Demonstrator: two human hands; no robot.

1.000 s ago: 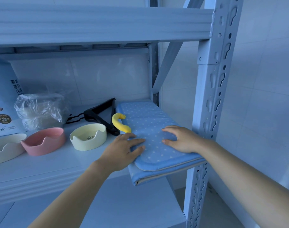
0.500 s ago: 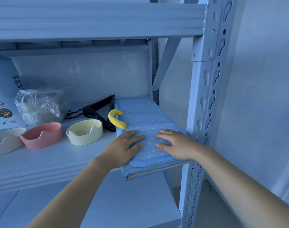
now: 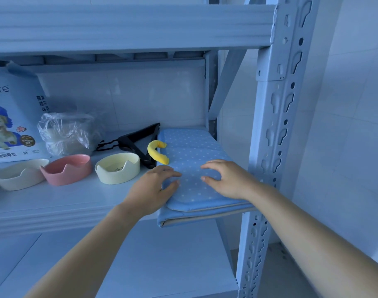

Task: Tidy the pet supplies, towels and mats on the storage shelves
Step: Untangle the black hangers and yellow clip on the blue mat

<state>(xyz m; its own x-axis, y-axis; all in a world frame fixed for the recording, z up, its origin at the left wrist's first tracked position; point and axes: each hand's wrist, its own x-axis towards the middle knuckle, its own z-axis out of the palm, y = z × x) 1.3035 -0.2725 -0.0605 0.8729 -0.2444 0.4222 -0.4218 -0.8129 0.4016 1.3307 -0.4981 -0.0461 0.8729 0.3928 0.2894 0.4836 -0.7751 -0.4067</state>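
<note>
A folded blue mat with white dots [image 3: 192, 151] lies at the right end of the middle shelf [image 3: 80, 201], its front edge hanging a little over the shelf lip. My left hand [image 3: 153, 188] rests on the mat's front left corner with fingers spread. My right hand [image 3: 229, 179] sits on the mat's front right part, fingers slightly arched, fingertips touching the fabric. A yellow curved toy [image 3: 157, 152] lies on the mat's left edge.
Left of the mat lie a black hanger [image 3: 138, 140], a cream bowl [image 3: 117, 167], a pink bowl [image 3: 66, 168], a white bowl [image 3: 18, 176], a plastic-wrapped bundle [image 3: 65, 132] and a pet-pad package [image 3: 14, 121]. A steel upright [image 3: 278, 117] stands right; another shelf [image 3: 162, 259] lies below.
The mat has slid further back onto the shelf under both hands. My right hand's fingers have lifted from flat to slightly arched. The camera view shifted a little.
</note>
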